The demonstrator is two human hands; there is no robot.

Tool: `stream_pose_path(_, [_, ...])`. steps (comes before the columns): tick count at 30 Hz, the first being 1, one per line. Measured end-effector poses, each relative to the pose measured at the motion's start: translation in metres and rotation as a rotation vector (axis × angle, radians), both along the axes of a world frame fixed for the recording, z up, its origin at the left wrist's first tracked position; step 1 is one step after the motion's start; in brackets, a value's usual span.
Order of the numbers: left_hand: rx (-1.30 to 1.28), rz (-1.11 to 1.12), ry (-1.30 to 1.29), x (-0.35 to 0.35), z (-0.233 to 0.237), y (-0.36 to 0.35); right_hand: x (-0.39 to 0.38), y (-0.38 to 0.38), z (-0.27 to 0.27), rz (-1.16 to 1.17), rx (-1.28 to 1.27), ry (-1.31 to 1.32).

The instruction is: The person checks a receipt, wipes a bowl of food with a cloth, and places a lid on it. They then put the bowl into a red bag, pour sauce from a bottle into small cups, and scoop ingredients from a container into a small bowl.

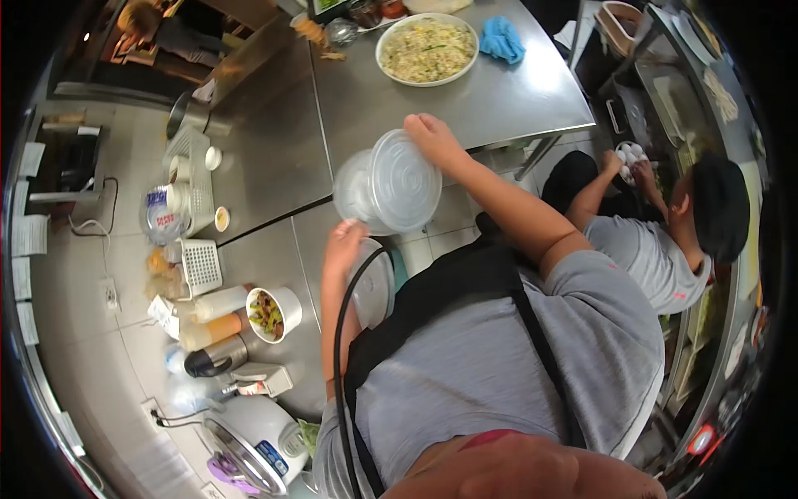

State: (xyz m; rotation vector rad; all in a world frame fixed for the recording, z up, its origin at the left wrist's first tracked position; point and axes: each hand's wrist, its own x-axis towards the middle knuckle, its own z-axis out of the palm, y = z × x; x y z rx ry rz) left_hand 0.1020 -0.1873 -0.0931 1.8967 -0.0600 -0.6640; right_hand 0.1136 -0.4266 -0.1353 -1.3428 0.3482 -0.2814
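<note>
My right hand (430, 140) is closed on the upper edge of a round, translucent plastic lid (406, 181), with ridged rings on its face. Behind the lid, a clear plastic container (351, 190) shows in part, tilted on its side. My left hand (346, 243) is closed, fingers pinched at the container's lower rim. Both pieces are up in front of my apron, near the edge of the steel table (270, 179). Under my left forearm there are more clear, round plastic pieces (374, 287); my arm and a black cord partly cover them.
A big bowl of fried rice (426, 51) and a crumpled blue cloth (502, 39) lie on the far table. Left are white baskets (201, 268), sauce bottles (212, 331), a tub of greens (274, 314) and a rice cooker (258, 441). A co-worker (652, 249) crouches right, handling eggs (632, 160).
</note>
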Motion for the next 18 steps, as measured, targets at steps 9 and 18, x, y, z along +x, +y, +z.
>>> stream_pose_path(9, [-0.132, -0.371, 0.261, -0.012, -0.039, 0.007, -0.040, 0.021, -0.052, 0.630, -0.806, 0.394])
stream_pose_path(18, [0.130, -0.295, 0.479, -0.019, -0.070, -0.042, -0.059, 0.010, -0.114, 0.659, -0.440, 0.653])
